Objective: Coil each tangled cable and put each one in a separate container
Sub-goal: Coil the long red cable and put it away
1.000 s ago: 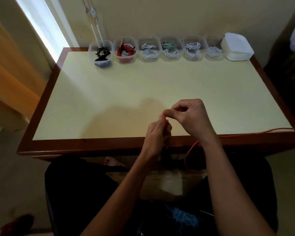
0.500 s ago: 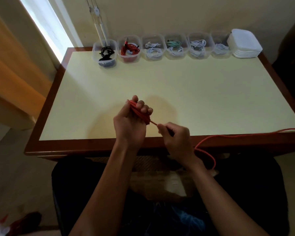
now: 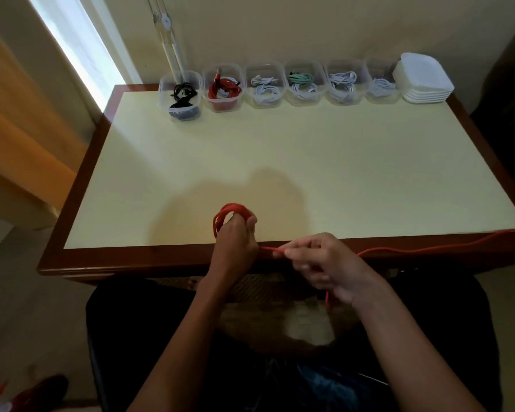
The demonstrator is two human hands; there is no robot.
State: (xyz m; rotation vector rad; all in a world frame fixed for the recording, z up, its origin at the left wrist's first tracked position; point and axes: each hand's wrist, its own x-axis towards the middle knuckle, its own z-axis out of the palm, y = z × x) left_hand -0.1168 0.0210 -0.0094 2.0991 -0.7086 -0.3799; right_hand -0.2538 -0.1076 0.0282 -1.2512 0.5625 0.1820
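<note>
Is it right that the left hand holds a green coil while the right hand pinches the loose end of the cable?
Not quite. The coil around the left hand is red, not green, as the head view shows. The rest holds: the right hand pinches the loose stretch of the same cable, which trails off over the table edge to the right.

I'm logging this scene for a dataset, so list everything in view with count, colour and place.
table: one, cream top, brown wood rim, centre
containers: six, clear, back edge in a row, each holding cable
lids: one stack, white, right end of the row
red cable: one, partly coiled at the near edge, the rest trailing right along the rim
left hand: one, holds the coil
right hand: one, pinches the cable beside the left hand
</note>
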